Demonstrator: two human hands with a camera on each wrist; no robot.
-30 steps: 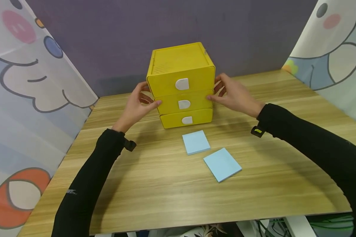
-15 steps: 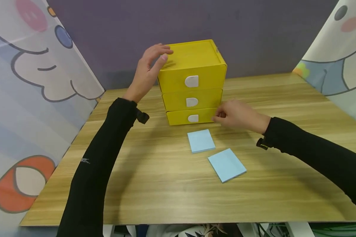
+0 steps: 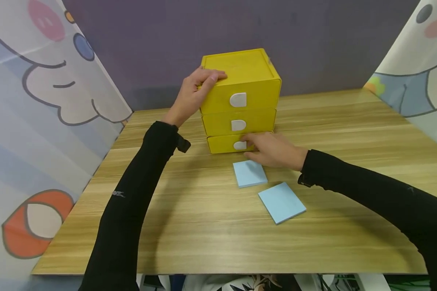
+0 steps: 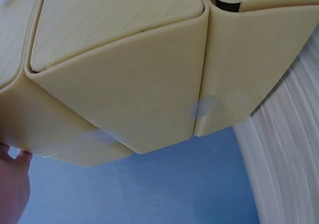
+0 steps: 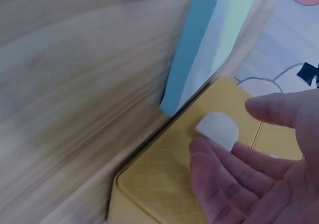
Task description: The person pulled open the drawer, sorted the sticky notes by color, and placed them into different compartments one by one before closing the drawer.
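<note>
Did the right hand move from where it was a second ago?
Yes. The right hand has dropped from the side of the yellow plastic drawer box's middle drawer down to the white handle of the bottom drawer, fingers reaching it.

The white handle [image 3: 239,145] of the bottom drawer [image 3: 223,144] is partly covered by the right hand [image 3: 273,150]; the left wrist view is filled by a blurred, edge-cropped yellow drawer unit [image 4: 124,84].
</note>
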